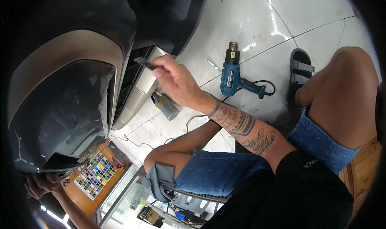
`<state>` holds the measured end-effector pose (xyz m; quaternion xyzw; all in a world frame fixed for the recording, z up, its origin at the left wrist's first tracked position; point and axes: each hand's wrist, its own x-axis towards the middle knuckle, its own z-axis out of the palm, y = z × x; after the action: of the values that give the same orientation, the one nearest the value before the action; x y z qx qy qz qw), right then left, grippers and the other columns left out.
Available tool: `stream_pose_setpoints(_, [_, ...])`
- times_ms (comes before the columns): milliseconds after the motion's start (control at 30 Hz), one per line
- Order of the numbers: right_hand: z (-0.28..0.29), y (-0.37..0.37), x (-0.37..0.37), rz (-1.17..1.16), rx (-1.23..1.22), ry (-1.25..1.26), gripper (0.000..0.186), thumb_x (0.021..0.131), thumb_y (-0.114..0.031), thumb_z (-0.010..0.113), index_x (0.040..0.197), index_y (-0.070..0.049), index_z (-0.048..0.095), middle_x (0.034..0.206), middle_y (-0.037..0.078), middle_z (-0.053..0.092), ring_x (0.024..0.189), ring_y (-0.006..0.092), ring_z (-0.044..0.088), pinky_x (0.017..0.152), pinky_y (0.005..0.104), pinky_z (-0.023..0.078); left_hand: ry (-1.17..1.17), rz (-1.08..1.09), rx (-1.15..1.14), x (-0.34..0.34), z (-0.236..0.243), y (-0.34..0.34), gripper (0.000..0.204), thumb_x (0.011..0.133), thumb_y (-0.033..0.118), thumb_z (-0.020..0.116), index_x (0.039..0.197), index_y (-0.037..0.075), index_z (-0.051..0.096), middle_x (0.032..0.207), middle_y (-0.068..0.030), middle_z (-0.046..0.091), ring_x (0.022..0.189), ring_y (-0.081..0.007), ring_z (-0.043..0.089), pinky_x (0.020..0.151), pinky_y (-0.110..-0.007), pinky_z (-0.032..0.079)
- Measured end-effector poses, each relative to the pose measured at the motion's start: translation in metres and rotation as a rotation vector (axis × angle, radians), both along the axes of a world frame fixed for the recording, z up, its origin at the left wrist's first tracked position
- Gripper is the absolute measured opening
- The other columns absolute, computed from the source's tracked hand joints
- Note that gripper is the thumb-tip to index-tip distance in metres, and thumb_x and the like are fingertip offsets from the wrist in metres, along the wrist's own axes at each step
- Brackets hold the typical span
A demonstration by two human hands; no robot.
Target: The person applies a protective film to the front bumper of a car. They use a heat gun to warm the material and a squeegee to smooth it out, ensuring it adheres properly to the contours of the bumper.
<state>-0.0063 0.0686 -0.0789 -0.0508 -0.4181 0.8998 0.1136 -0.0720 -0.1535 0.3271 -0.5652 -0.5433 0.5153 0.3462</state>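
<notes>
A glossy dark headlight (pixel 60 104), apparently covered by smoky film, fills the left side. Loose film (pixel 105 104) stands off along its right edge, crumpled in places. At the headlight's lower end, my left hand (pixel 43 184) is closed with curled fingers at the film's edge; what lies between the fingertips is partly hidden. My right hand (pixel 173 78) is raised beside the grille, pinching a small dark tool with a thin flat tip (pixel 141 61). Its kind is not plain, and most of it is covered by my fingers.
A teal heat gun (pixel 230 76) with a cord lies on the white tiled floor (pixel 257 24). Near the bumper (pixel 138 92) is a spray bottle (pixel 165 107). A grey cloth (pixel 160 182) rests by my knee. Behind stands a board of coloured squares (pixel 95 176).
</notes>
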Motion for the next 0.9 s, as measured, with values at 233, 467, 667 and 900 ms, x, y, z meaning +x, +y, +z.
stream_pose_setpoints(233, [0.030, 0.037, -0.007, 0.291, -0.251, -0.166, 0.034, 0.099, -0.031, 0.047, 0.077, -0.005, 0.053, 0.060, -0.003, 0.039, 0.052, 0.0045, 0.035, 0.046, 0.0226, 0.028, -0.131, 0.174, 0.067, -0.020, 0.031, -0.049, 0.045, 0.096, 0.041, 0.042, 0.114, 0.004, 0.062, 0.108, -0.0170, 0.066, 0.087, -0.0302, 0.064, 0.074, -0.042, 0.051])
stream_pose_setpoints(467, [0.066, 0.027, -0.026, 0.093, -0.376, -0.114, 0.008, 0.087, -0.011, 0.063, 0.085, -0.003, 0.061, 0.061, -0.008, 0.041, 0.052, 0.0013, 0.035, 0.045, 0.0194, 0.028, -0.194, 0.401, 0.292, -0.036, -0.001, -0.082, 0.040, 0.092, 0.030, 0.047, 0.128, 0.014, 0.058, 0.137, -0.0062, 0.049, 0.125, -0.0216, 0.043, 0.102, -0.034, 0.036])
stream_pose_setpoints(667, [0.063, -0.002, -0.041, -0.134, -0.048, -0.101, 0.009, 0.080, -0.004, 0.068, 0.088, 0.001, 0.066, 0.060, -0.009, 0.041, 0.056, 0.0013, 0.035, 0.048, 0.0213, 0.029, -0.220, 0.407, 0.268, -0.035, -0.002, -0.070, 0.039, 0.094, 0.030, 0.043, 0.126, 0.013, 0.058, 0.135, -0.0073, 0.051, 0.124, -0.0234, 0.046, 0.104, -0.034, 0.038])
stream_pose_setpoints(900, [0.074, -0.020, -0.029, -0.161, -0.001, -0.216, 0.011, 0.080, -0.005, 0.069, 0.088, 0.002, 0.066, 0.061, -0.005, 0.048, 0.056, 0.0023, 0.039, 0.048, 0.0223, 0.031, -0.256, 0.458, 0.179, -0.035, 0.018, -0.091, 0.042, 0.095, 0.027, 0.044, 0.127, 0.001, 0.051, 0.130, -0.0204, 0.052, 0.115, -0.0328, 0.054, 0.098, -0.038, 0.044])
